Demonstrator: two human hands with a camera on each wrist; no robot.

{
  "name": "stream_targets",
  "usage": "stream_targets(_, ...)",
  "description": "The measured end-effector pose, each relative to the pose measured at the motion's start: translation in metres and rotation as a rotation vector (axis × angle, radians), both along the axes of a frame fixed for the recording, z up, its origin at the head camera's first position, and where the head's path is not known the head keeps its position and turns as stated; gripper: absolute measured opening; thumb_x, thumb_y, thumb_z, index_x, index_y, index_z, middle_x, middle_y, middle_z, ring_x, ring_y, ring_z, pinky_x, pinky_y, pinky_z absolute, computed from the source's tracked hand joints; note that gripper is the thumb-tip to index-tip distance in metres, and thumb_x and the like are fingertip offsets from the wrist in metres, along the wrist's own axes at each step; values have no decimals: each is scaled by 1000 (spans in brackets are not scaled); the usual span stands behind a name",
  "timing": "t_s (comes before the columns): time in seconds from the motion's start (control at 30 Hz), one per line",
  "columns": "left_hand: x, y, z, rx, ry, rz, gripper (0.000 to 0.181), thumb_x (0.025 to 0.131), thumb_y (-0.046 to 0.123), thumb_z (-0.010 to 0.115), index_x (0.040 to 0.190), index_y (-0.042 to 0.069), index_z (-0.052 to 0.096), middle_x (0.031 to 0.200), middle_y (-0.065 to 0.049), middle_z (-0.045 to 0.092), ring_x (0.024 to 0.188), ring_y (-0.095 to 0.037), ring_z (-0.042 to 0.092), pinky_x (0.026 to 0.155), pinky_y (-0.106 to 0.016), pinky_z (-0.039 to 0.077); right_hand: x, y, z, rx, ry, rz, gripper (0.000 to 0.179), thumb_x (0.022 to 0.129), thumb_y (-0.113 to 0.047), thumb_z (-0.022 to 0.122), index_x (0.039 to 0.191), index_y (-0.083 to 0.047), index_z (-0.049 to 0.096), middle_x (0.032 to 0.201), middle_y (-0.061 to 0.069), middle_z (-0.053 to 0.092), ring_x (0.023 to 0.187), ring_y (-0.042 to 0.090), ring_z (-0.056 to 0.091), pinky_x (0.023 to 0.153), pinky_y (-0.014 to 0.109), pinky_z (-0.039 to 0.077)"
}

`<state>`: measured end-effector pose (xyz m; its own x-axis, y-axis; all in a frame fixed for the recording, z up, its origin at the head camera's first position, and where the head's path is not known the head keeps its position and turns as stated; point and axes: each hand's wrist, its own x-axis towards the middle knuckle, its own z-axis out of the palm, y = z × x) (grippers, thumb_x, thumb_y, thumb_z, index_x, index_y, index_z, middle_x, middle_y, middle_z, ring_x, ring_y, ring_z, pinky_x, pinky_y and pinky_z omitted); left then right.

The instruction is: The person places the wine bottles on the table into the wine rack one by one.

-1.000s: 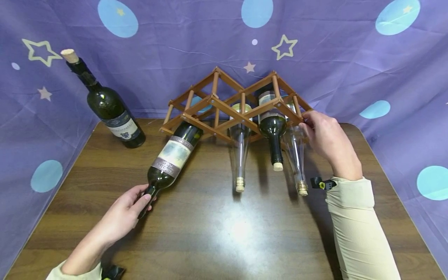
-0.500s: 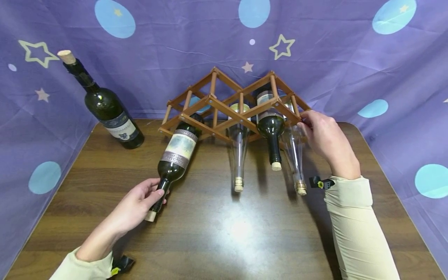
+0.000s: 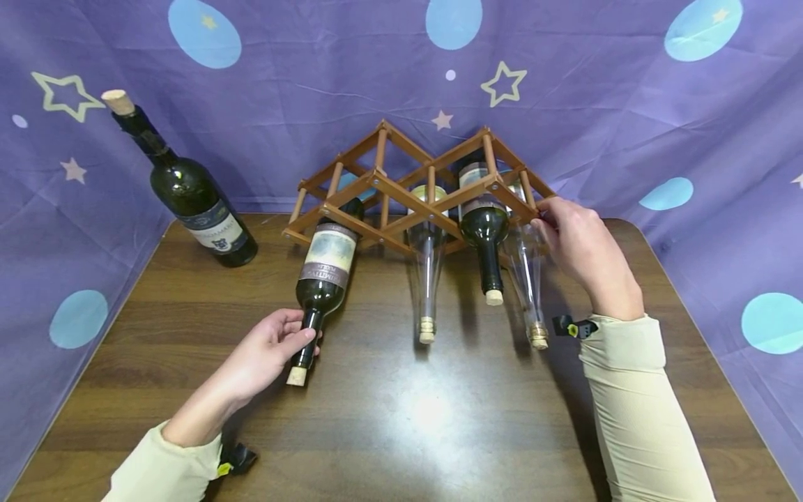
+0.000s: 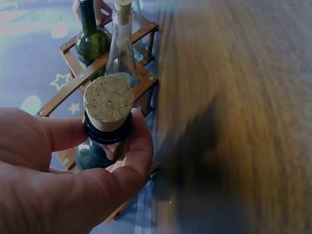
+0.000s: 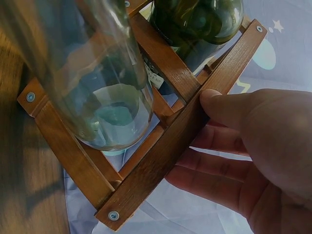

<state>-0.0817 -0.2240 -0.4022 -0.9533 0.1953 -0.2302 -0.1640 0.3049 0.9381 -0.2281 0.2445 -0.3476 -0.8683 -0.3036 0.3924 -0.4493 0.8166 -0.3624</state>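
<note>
The left hand (image 3: 270,352) pinches the corked neck of the dark green labelled wine bottle (image 3: 323,268), now swung straighter and deeper into the brown wooden lattice rack (image 3: 401,202), whose right end the right hand (image 3: 580,244) apparently grips.

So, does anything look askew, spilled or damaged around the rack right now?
One thing is askew: the dark labelled bottle that the left hand holds by the neck sits slanted and only partly inside the wooden wine rack, unlike the three bottles lying straight in it. The right hand grips the rack's right end. No spill or damage shows.
</note>
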Motion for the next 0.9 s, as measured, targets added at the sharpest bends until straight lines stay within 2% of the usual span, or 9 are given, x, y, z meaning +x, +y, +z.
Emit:
stream_targets(0.33,-16,7,-2,89,-12,31,45,110,3,52,142,-21,32,121,-31,63,93,-20,71,81,-28,60,-1,-1,0,4,15,14,18,105,-8,67,119,3,68,107,21,72,99,43,70,88,61,55)
stream_targets(0.67,-31,15,2,152,-17,71,45,111,3,48,144,-22,30,121,-31,61,92,-18,70,81,-26,60,-1,1,-1,10,40,15,16,104,-7,67,116,3,67,103,21,71,94,42,69,85,60,55)
stream_targets(0.9,-39,16,5,180,-19,83,44,112,7,49,142,-21,32,114,-23,66,91,-17,70,79,-26,59,-1,1,-2,8,56,20,15,104,-7,66,115,3,68,101,21,71,92,41,69,83,60,55)
